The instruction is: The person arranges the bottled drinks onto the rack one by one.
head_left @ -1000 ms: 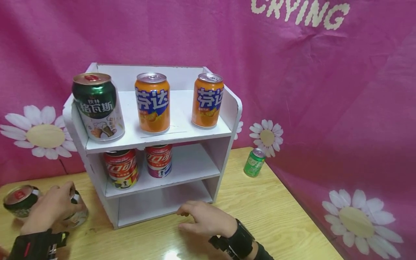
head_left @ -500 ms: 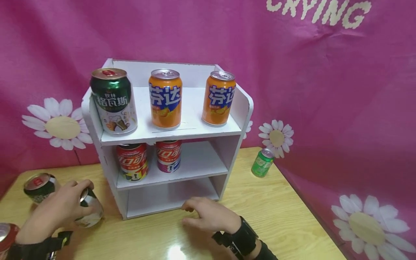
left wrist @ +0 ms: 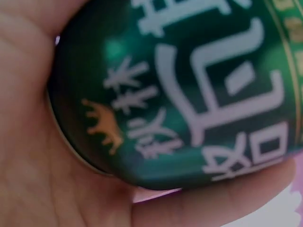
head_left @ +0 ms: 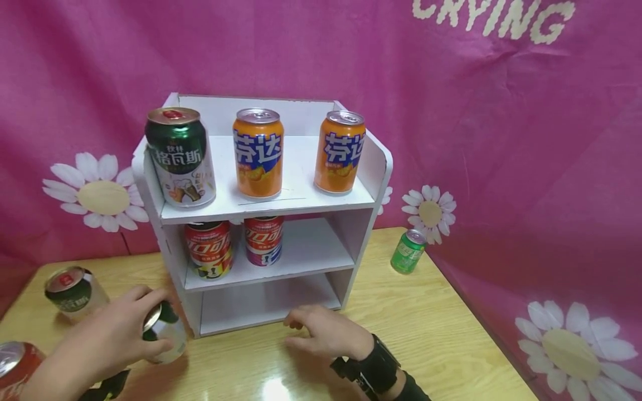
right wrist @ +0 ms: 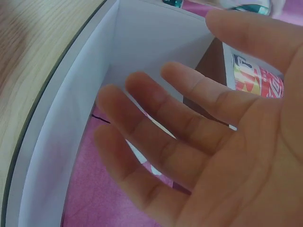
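Note:
My left hand (head_left: 117, 323) grips a green-and-white drink can (head_left: 172, 335) in front of the shelf's left side. Its fingers and thumb go round the can's upper part, and the left wrist view shows the green label (left wrist: 189, 94) close up. Whether the can's base touches the table cannot be told. My right hand (head_left: 328, 333) is near the front of the bottom tier, fingers relaxed and holding nothing. The white three-tier shelf (head_left: 296, 209) bears a green-and-white can (head_left: 180, 159) and two orange soda cans (head_left: 258, 156) on top, with two red cola cans (head_left: 209, 248) in the middle tier.
Another green-and-white can (head_left: 75, 292) stands on the table (head_left: 431, 334) to the left. A red can (head_left: 20, 365) is partly behind my left forearm. One small green can (head_left: 408, 253) stands right of the shelf. A pink curtain (head_left: 476, 139) hangs behind.
My left hand has moved right with the green-and-white can, away from the similar can and closer to the shelf. The right hand has barely moved. The head view has shifted left.

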A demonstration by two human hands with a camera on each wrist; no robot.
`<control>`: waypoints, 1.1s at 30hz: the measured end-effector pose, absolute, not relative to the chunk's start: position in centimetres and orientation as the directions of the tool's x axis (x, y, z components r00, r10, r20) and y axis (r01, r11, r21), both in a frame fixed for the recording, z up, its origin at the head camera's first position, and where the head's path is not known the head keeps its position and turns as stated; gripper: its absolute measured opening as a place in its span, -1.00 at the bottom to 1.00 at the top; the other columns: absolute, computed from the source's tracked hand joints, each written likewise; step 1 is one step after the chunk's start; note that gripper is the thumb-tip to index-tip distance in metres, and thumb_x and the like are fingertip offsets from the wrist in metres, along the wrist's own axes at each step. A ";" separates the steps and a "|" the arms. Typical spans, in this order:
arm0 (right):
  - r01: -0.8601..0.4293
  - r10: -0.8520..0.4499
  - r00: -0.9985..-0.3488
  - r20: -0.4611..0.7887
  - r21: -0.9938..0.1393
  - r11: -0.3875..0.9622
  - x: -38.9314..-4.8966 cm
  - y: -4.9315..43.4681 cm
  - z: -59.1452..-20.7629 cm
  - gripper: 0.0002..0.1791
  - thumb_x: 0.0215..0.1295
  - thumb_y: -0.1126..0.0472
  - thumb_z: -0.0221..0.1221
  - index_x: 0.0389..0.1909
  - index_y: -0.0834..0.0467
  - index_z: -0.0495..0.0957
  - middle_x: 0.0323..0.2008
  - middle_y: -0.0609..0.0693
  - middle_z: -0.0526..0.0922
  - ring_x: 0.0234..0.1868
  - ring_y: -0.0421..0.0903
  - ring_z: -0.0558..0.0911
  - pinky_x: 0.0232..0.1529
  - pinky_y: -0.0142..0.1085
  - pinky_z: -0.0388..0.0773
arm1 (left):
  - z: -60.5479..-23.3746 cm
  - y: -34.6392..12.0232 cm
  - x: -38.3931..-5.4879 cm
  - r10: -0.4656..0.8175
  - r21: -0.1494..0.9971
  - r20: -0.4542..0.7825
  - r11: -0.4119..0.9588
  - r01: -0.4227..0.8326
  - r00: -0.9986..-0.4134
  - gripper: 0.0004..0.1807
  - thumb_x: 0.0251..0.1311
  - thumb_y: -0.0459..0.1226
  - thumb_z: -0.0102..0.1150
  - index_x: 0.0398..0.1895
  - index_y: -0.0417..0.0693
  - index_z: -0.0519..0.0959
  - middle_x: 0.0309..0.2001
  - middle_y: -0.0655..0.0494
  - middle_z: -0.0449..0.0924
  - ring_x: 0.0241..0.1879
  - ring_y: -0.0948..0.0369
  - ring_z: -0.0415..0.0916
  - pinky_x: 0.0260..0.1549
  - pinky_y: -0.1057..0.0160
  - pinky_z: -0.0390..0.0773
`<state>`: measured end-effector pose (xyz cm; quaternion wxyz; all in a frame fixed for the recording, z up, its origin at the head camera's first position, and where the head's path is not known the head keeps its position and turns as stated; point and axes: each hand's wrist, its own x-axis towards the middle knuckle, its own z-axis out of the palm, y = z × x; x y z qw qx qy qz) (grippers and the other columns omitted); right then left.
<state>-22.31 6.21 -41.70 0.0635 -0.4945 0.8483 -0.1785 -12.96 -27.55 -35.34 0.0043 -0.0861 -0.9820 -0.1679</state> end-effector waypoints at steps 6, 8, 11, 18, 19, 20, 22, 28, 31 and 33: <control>-0.812 -0.864 -0.502 0.033 -0.362 0.458 -22.4 6.1 -42.5 -0.75 0.29 0.06 0.20 -0.13 0.13 0.57 -0.27 -0.15 0.58 -0.29 -0.32 0.54 -0.26 -0.59 0.40 | -33.5 -24.3 -12.8 0.312 0.312 0.083 0.894 0.322 -0.946 -0.28 -0.33 0.07 0.53 -0.01 0.02 0.51 -0.24 0.21 0.40 -0.41 0.33 0.38 -0.54 0.28 0.43; -0.808 -0.868 -0.497 0.003 -0.366 0.462 -22.3 6.0 -42.9 -0.74 0.29 0.07 0.19 -0.13 0.15 0.57 -0.28 -0.16 0.58 -0.33 -0.34 0.51 -0.29 -0.61 0.38 | -32.7 -23.0 -12.9 0.363 0.287 0.110 0.880 0.379 -0.925 -0.31 -0.32 0.05 0.52 -0.03 0.07 0.52 -0.23 0.24 0.38 -0.43 0.37 0.36 -0.55 0.32 0.42; -0.812 -0.872 -0.487 -0.040 -0.346 0.469 -22.3 6.1 -43.6 -0.73 0.30 0.04 0.18 -0.12 0.14 0.56 -0.29 -0.18 0.56 -0.35 -0.40 0.46 -0.30 -0.62 0.36 | -31.6 -21.1 -13.2 0.428 0.261 0.159 0.851 0.456 -0.890 -0.40 -0.29 0.01 0.51 -0.07 0.16 0.53 -0.22 0.28 0.38 -0.44 0.40 0.35 -0.55 0.35 0.41; -0.826 -0.880 -0.471 -0.060 -0.321 0.464 -22.4 6.9 -44.7 -0.71 0.30 0.00 0.16 -0.12 0.11 0.56 -0.26 -0.18 0.57 -0.29 -0.41 0.49 -0.23 -0.61 0.38 | -29.1 -17.1 -14.5 0.546 0.247 0.229 0.768 0.590 -0.806 -0.42 -0.24 -0.05 0.52 -0.06 0.15 0.53 -0.20 0.28 0.38 -0.41 0.37 0.36 -0.54 0.34 0.41; -0.830 -0.882 -0.468 -0.054 -0.316 0.460 -22.4 7.0 -44.8 -0.72 0.30 0.00 0.17 -0.13 0.11 0.56 -0.26 -0.18 0.56 -0.29 -0.41 0.48 -0.24 -0.62 0.37 | -28.9 -16.5 -14.8 0.558 0.239 0.241 0.759 0.606 -0.794 -0.42 -0.24 -0.06 0.52 -0.05 0.14 0.53 -0.20 0.26 0.38 -0.40 0.36 0.36 -0.53 0.34 0.41; -0.833 -0.883 -0.467 -0.048 -0.311 0.457 -22.4 7.2 -44.9 -0.72 0.30 0.00 0.17 -0.13 0.10 0.56 -0.26 -0.18 0.55 -0.30 -0.41 0.47 -0.25 -0.62 0.36 | -28.6 -16.0 -15.1 0.569 0.232 0.249 0.751 0.618 -0.784 -0.42 -0.23 -0.06 0.52 -0.05 0.13 0.52 -0.20 0.25 0.38 -0.40 0.35 0.36 -0.53 0.34 0.42; -0.835 -0.882 -0.470 -0.045 -0.303 0.460 -22.4 7.4 -44.9 -0.74 0.30 -0.01 0.17 -0.14 0.08 0.56 -0.27 -0.20 0.51 -0.32 -0.42 0.44 -0.29 -0.63 0.34 | -28.3 -15.1 -15.8 0.591 0.210 0.271 0.734 0.646 -0.760 -0.43 -0.21 -0.07 0.53 -0.06 0.10 0.52 -0.20 0.21 0.39 -0.39 0.33 0.37 -0.54 0.35 0.43; -0.833 -0.879 -0.472 -0.064 -0.294 0.468 -22.3 7.7 -45.3 -0.74 0.28 -0.01 0.19 -0.12 0.04 0.61 -0.28 -0.23 0.50 -0.32 -0.42 0.41 -0.30 -0.62 0.32 | -28.2 -12.9 -18.0 0.622 0.147 0.323 0.711 0.687 -0.713 -0.41 -0.17 -0.09 0.52 0.00 0.00 0.53 -0.18 0.10 0.41 -0.35 0.25 0.43 -0.56 0.34 0.47; -0.833 -0.884 -0.461 -0.071 -0.307 0.459 -22.3 7.6 -45.4 -0.74 0.27 0.00 0.18 -0.12 0.04 0.61 -0.28 -0.23 0.51 -0.31 -0.43 0.41 -0.30 -0.63 0.33 | -28.3 -11.9 -18.8 0.619 0.131 0.348 0.712 0.690 -0.705 -0.39 -0.13 -0.08 0.49 0.04 -0.02 0.52 -0.14 0.07 0.42 -0.30 0.21 0.45 -0.48 0.29 0.52; -0.836 -0.891 -0.449 -0.071 -0.319 0.447 -22.3 7.6 -45.4 -0.76 0.27 0.02 0.18 -0.16 0.06 0.60 -0.32 -0.22 0.49 -0.34 -0.43 0.39 -0.32 -0.65 0.31 | -28.4 -11.2 -19.2 0.613 0.126 0.361 0.715 0.688 -0.703 -0.39 -0.11 -0.07 0.48 0.06 -0.03 0.52 -0.11 0.04 0.42 -0.27 0.18 0.46 -0.42 0.26 0.54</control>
